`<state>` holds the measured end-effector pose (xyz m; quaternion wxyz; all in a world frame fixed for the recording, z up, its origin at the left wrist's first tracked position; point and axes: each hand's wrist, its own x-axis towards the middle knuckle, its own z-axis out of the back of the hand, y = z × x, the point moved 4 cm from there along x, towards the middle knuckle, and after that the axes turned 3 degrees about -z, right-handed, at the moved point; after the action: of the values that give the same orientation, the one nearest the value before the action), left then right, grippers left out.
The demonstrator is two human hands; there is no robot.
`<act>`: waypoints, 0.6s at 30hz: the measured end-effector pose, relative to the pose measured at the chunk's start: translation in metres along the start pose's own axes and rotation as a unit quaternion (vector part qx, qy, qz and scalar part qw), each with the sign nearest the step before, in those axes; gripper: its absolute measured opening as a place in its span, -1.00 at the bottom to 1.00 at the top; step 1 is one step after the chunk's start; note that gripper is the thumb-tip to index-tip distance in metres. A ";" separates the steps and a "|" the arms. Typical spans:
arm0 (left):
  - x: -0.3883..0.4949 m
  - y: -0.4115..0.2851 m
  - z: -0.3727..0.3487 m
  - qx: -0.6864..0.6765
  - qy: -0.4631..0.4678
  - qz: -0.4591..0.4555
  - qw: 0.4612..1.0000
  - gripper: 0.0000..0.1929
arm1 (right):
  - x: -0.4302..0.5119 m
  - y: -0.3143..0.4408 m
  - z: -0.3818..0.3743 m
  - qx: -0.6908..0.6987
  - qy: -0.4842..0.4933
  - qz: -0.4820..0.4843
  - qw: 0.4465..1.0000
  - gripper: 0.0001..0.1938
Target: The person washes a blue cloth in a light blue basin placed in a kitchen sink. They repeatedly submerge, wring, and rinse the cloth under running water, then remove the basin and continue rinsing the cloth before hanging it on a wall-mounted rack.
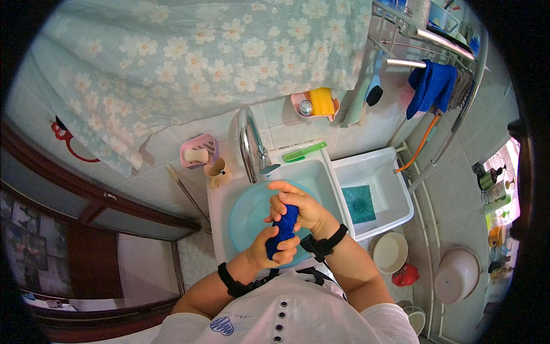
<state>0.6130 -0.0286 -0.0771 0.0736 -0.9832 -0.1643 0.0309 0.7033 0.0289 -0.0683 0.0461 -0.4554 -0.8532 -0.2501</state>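
Both of my hands grip a rolled dark blue cloth (283, 230) above a light blue plastic basin (245, 215). My left hand (275, 247) is wrapped round the cloth's lower end. At the upper end, my right hand (296, 204) closes on it, with some fingers stretched past the cloth. The basin stands inside a white sink (320, 172), and my hands and forearms hide part of it. Behind the basin rises a chrome faucet (247, 137).
Around the faucet are a green brush (303, 152), a tan cup (219, 172) and a pink soap dish (198, 144) holding soap. A white tub (382, 202) adjoins the sink on the right. A metal rack (449, 43) carries a blue towel (434, 86). Buckets stand lower right.
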 end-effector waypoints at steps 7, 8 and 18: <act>-0.006 -0.010 0.001 0.212 -0.177 -0.008 0.961 -0.68 | -0.004 0.005 -0.004 -0.195 -0.170 -0.027 0.966 -0.83; -0.005 -0.011 0.004 0.240 -0.206 -0.002 0.949 -0.69 | -0.006 0.005 -0.004 -0.232 -0.197 -0.034 0.952 -0.84; -0.002 -0.016 0.049 0.434 -0.353 0.024 0.828 -0.79 | -0.005 -0.019 0.038 -0.409 -0.281 -0.041 0.867 -0.86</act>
<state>0.6016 -0.0078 -0.1233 0.4294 -0.7753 -0.1255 0.4458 0.6971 0.0340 -0.1100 -0.3962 -0.4486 -0.6693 -0.4402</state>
